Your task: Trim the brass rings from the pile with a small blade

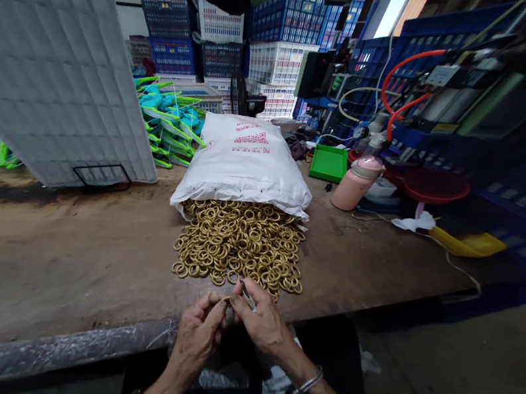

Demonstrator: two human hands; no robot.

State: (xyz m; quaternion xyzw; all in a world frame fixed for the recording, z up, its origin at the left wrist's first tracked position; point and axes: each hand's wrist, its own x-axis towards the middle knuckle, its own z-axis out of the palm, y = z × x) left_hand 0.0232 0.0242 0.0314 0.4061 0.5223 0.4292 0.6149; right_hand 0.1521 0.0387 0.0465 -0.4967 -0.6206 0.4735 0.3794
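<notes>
At the table's front edge my left hand pinches a gold-coloured ring, mostly covered by the fingers. My right hand is closed around a small, thin tool with a dark end; its exact kind does not show. The fingertips of both hands meet at the ring. Just beyond them lies a heap of gold-coloured rings, spilling from the mouth of a white woven sack with red print.
A large pale ribbed panel leans at left, near bright green and blue pieces. Right of the sack are a green tray, a pink bottle and a machine with red hoses. Stacked crates stand behind.
</notes>
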